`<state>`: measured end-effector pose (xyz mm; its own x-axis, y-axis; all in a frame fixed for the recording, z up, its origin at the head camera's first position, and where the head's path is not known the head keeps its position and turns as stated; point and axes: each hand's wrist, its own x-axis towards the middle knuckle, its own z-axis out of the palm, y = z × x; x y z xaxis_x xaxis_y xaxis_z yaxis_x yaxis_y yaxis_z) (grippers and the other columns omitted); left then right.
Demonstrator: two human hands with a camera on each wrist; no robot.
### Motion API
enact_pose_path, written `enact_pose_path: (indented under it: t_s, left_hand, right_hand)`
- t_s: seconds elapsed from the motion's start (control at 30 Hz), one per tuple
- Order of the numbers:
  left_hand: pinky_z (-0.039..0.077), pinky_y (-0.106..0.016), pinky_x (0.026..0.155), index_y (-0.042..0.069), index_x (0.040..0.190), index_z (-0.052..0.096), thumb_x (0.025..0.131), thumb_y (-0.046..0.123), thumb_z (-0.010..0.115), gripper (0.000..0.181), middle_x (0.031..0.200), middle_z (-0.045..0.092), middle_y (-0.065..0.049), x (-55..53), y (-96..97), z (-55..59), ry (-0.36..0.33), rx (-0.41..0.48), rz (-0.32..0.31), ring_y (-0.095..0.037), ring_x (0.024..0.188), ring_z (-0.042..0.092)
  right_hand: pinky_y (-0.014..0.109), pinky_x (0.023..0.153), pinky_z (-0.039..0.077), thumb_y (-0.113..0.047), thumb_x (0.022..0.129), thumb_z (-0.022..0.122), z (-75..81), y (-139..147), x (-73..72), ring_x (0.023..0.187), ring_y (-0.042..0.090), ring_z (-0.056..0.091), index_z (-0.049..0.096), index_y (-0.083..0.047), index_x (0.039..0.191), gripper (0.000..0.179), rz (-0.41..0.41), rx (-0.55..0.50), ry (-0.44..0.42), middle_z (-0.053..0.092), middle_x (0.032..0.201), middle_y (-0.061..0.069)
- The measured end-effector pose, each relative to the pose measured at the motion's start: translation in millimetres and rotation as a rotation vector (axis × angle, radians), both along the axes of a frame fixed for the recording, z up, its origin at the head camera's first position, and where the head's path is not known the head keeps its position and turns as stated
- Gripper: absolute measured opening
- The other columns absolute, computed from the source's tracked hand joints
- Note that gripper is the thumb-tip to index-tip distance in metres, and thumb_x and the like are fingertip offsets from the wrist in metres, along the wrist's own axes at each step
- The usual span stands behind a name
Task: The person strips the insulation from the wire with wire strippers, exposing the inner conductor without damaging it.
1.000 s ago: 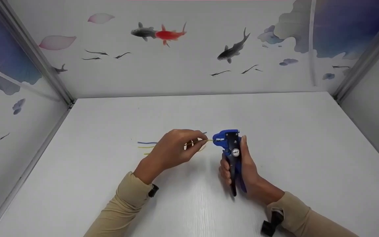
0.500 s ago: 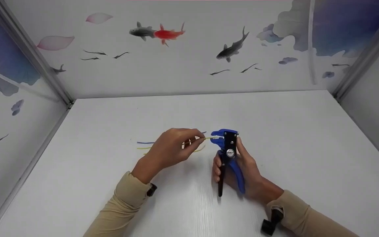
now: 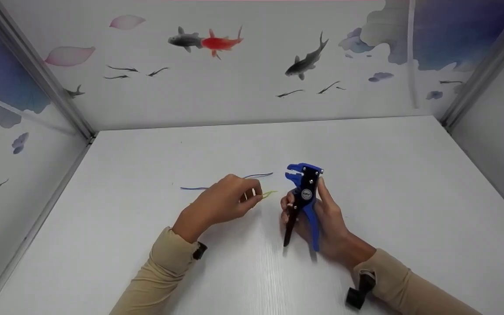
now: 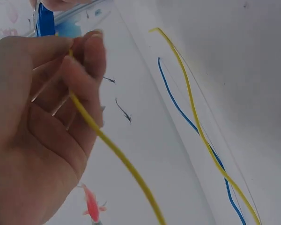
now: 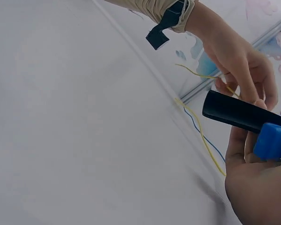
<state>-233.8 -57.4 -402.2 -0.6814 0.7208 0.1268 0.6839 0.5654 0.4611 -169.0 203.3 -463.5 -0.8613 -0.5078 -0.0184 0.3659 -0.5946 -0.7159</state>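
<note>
Now the left hand (image 4: 42,126) pinches 1 yellow wire (image 4: 125,160) near 2 crossed wires (image 4: 199,133) on the table (image 3: 409,197); the right hand (image 3: 330,223) grips the wire stripper (image 3: 308,186), mouth parted; a slack pinch could drop and tangle it

Near, the right hand (image 5: 255,190) grips a black-and-blue hand tool (image 5: 234,111); farther off, the left hand (image 5: 242,63) pinches a yellow wire (image 5: 199,74).

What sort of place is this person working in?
Probably a work booth: fish-printed panels and metal corner posts wall in a white tabletop, and the wire stripper in the right hand suggests bench work.
</note>
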Motion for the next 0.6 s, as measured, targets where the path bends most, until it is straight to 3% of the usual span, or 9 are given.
enact_pose_path:
  t_s: [0.1,0.17,0.4,0.6]
  left_hand:
    - [0.058,-0.028,0.069,0.008,0.111,0.08,0.107,0.02,0.071,0.015,0.095,0.08,-0.004,-1.4,1.1,-4.3,-0.085,-0.042,-0.014,-0.012,0.076,0.07]
    - [0.058,-0.027,0.069,0.009,0.109,0.082,0.106,0.02,0.072,0.015,0.096,0.08,-0.003,-2.0,2.1,-6.9,-0.1,-0.056,-0.016,-0.01,0.077,0.07]
    - [0.061,-0.029,0.08,0.015,0.103,0.087,0.101,0.018,0.079,0.009,0.095,0.082,0.002,-3.0,3.5,-15.2,-0.07,-0.092,-0.027,-0.008,0.083,0.07]
    - [0.061,-0.03,0.083,0.014,0.102,0.088,0.097,0.016,0.082,0.008,0.097,0.084,0.003,-3.8,0.6,-19.2,-0.062,-0.099,-0.033,-0.006,0.086,0.071]
  right_hand:
    - [0.034,0.092,0.054,-0.078,0.108,0.029,-0.1,0,-1.0,0.098,0.019,0.06,0.059,-0.009,0.111,0.075,-0.032,-0.01,-0.004,0.062,0.111,0.006]
    - [0.033,0.092,0.053,-0.077,0.108,0.029,-0.5,1,-2.2,0.098,0.019,0.059,0.058,-0.01,0.111,0.074,-0.057,-0.01,0.0,0.061,0.109,0.005]
    - [0.038,0.091,0.049,-0.085,0.103,0.025,-2.9,3,-3.6,0.094,0.021,0.059,0.059,-0.013,0.109,0.08,-0.115,0.053,0.012,0.057,0.101,0.002]
    - [0.042,0.089,0.049,-0.088,0.101,0.024,-3.6,4,-4.4,0.092,0.023,0.058,0.059,-0.014,0.108,0.082,-0.112,0.065,0.004,0.058,0.098,0.002]
